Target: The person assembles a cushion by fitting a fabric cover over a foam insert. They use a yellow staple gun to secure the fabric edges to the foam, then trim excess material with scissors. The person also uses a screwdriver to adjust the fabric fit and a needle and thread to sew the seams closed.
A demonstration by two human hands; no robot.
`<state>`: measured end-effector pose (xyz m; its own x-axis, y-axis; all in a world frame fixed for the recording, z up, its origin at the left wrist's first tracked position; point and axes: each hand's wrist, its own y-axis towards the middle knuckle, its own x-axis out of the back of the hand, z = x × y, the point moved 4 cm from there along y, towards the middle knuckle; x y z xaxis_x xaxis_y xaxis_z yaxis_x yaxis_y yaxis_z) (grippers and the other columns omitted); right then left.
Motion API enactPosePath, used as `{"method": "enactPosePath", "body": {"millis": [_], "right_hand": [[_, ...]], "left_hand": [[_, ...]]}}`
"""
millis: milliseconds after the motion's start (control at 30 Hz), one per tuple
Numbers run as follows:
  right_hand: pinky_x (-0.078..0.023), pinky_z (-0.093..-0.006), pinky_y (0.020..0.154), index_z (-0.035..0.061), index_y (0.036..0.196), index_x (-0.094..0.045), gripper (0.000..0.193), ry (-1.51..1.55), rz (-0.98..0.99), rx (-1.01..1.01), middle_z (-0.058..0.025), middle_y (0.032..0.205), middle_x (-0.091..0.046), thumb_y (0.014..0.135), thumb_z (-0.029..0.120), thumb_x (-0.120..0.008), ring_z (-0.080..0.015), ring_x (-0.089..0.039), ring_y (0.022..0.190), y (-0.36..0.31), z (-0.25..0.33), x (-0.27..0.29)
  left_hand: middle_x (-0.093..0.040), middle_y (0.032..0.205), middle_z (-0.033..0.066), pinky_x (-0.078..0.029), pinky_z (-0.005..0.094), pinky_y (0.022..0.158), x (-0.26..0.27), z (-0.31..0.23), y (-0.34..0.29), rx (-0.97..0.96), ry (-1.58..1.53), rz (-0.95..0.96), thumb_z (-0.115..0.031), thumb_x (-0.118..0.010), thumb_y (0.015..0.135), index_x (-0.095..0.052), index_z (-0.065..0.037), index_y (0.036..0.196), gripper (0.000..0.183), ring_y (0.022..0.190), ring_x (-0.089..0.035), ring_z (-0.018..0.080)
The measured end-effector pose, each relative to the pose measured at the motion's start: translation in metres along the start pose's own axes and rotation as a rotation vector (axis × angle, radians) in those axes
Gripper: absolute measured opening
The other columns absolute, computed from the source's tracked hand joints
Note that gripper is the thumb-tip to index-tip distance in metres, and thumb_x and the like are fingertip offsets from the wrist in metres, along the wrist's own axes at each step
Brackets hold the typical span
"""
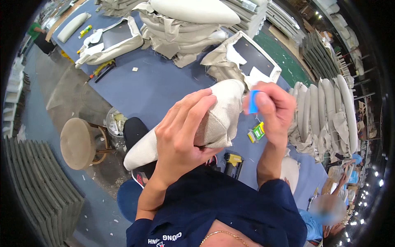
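My left hand [179, 129] is wrapped round a beige fabric-covered cushion [225, 105], which is tilted so that its folded corner faces me. Its other end reaches down to the left over my leg. My right hand [275, 109] pinches a small flat blue piece [253, 101] between thumb and fingers, just right of the cushion's corner and apart from it. Below that hand, a small green and yellow box [256, 132] lies on the blue table [152, 90]. A yellow and black staple gun [233, 164] rests near my body.
Stacked beige cushions [185, 33] and two upturned ones [251, 57] occupy the table's far side. More upright cushions [325, 111] line the right. A round stool [78, 143] and a scrap bin [116, 122] stand left. Other people [325, 214] are at lower right and far left.
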<state>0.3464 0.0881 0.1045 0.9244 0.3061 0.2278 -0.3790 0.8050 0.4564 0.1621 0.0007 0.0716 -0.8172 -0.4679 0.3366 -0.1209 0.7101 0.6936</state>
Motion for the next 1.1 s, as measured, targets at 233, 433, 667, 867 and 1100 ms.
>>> {"method": "enactPosePath", "body": {"millis": [233,433,667,867,1100], "right_hand": [[-0.032,-0.0275,0.048,0.0008,0.077,-0.063,0.02,0.009,0.378,0.135,-0.0012,0.062,-0.053,0.094,0.01,-0.067,-0.0073,-0.043,0.053,0.018,0.009,-0.035],[-0.027,-0.0284,0.048,0.0009,0.074,-0.059,0.022,0.188,0.451,0.121,-0.0008,0.061,-0.047,0.092,0.009,-0.067,-0.0091,-0.038,0.052,0.012,0.004,-0.038],[-0.025,-0.0312,0.049,-0.0014,0.067,-0.055,0.029,0.115,0.357,0.159,-0.002,0.058,-0.044,0.087,0.014,-0.07,-0.0133,-0.037,0.052,0.006,0.002,-0.043],[-0.028,-0.0292,0.048,0.0,0.073,-0.061,0.016,0.098,0.322,0.142,-0.0025,0.062,-0.05,0.085,0.005,-0.07,-0.0106,-0.04,0.052,0.004,0.0,-0.039],[-0.026,-0.0319,0.048,0.0014,0.068,-0.056,0.017,0.005,0.362,0.128,-0.0028,0.058,-0.044,0.078,0.003,-0.07,-0.0142,-0.037,0.049,0.002,0.005,-0.04]], "left_hand": [[-0.07,0.118,0.0166,-0.054,0.0443,0.095,0.0,-0.01,-0.011,0.013,-0.025,-0.03,-0.015,-0.091,0.055,-0.063,0.001,0.12,0.072,0.108,-0.068,0.0375],[-0.07,0.119,0.0198,-0.055,0.0419,0.095,0.0,-0.011,-0.014,-0.002,-0.015,-0.015,-0.017,-0.092,0.058,-0.063,0.003,0.121,0.072,0.108,-0.07,0.0359],[-0.071,0.115,0.0159,-0.055,0.0452,0.095,-0.003,-0.008,-0.017,-0.018,0.001,-0.068,-0.022,-0.09,0.058,-0.065,0.001,0.118,0.07,0.106,-0.069,0.0366],[-0.071,0.115,0.0156,-0.056,0.0449,0.094,-0.003,-0.007,-0.014,-0.018,0.015,-0.044,-0.025,-0.089,0.06,-0.065,0.001,0.118,0.068,0.106,-0.069,0.0364],[-0.071,0.116,0.0162,-0.056,0.0447,0.094,-0.007,-0.004,-0.02,-0.021,0.004,-0.037,-0.029,-0.088,0.062,-0.065,0.001,0.119,0.068,0.107,-0.069,0.0369]]}}
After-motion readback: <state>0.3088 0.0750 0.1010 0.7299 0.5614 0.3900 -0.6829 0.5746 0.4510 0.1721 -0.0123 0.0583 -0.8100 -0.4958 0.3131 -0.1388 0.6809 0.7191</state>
